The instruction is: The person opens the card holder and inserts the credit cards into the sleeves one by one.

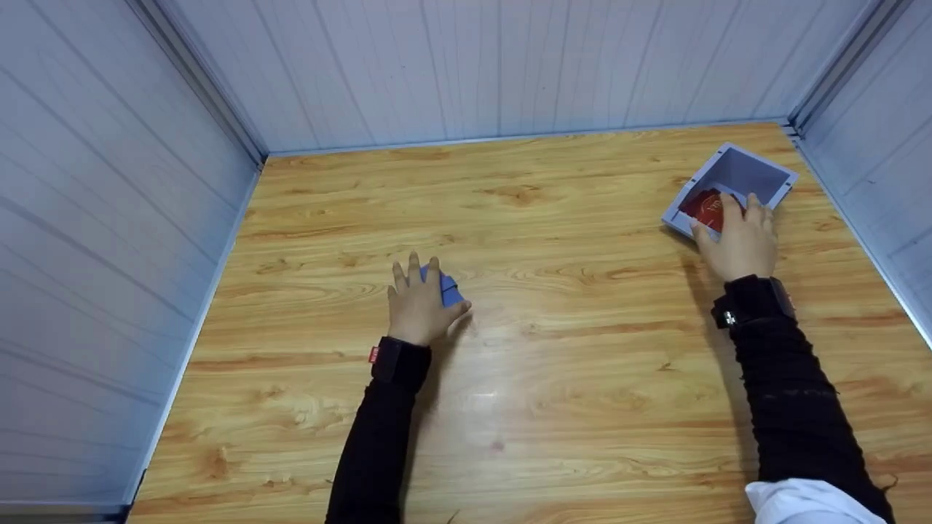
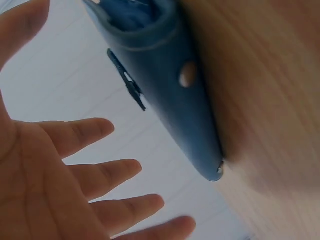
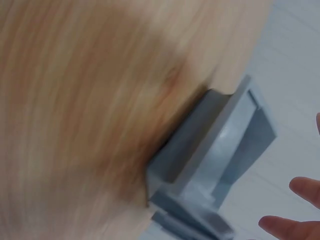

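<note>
My left hand (image 1: 420,309) hovers over a small blue leather-like pouch (image 1: 451,294), partly covering it in the head view. In the left wrist view the fingers are spread apart from the pouch (image 2: 160,85), which shows a metal stud and a dark strip on its side. On the right, a grey open box (image 1: 757,171) holds a red packet (image 1: 705,209) with pale markings. Over the box's near side, my right hand (image 1: 744,244) reaches with extended fingers, hiding part of the packet. The right wrist view shows fingertips (image 3: 305,190) apart from the box (image 3: 212,150).
A wood-grain table (image 1: 553,349) spreads beneath both hands. Pale panel walls (image 1: 466,73) close it off at the back and both sides. The grey box stands near the back right corner, close to the right wall.
</note>
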